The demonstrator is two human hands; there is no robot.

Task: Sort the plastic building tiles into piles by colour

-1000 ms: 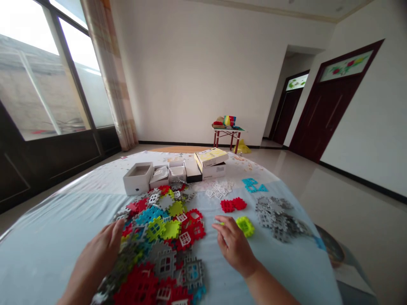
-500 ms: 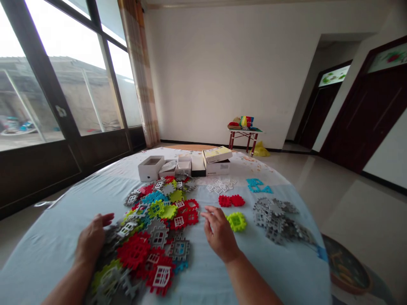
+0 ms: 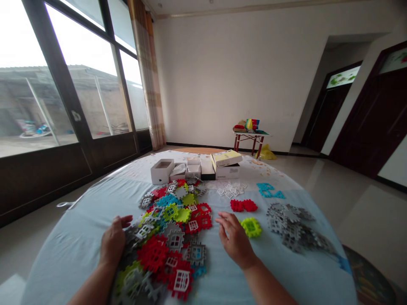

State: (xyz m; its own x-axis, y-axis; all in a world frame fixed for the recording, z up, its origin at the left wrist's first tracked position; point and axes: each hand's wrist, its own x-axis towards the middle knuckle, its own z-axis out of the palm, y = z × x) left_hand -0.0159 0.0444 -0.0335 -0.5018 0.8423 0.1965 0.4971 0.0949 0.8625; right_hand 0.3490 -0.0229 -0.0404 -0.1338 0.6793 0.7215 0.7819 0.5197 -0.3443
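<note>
Mixed interlocking plastic building pieces (image 3: 155, 253) in red, grey, blue and lime green lie in a long pile on the table. White window-shaped inserts (image 3: 182, 280) sit among them. At the pile's left edge rests my left hand (image 3: 112, 242), its fingers stretched toward the pieces and holding nothing visible. My right hand (image 3: 235, 240) is just right of the pile with its fingers apart, empty. Close beside it lies a lime green piece (image 3: 251, 227). Two red pieces (image 3: 243, 206) are a little farther back.
Grey pieces (image 3: 288, 224) form a separate heap at the right. Blue pieces (image 3: 270, 190) and small white inserts (image 3: 231, 190) lie toward the back. Open boxes (image 3: 162, 171) stand behind the pile on the cloth-covered round table (image 3: 79, 237).
The whole view has shifted, so the table and its contents sit farther right in the picture. Both hands stay at about the same places beside the pile.
</note>
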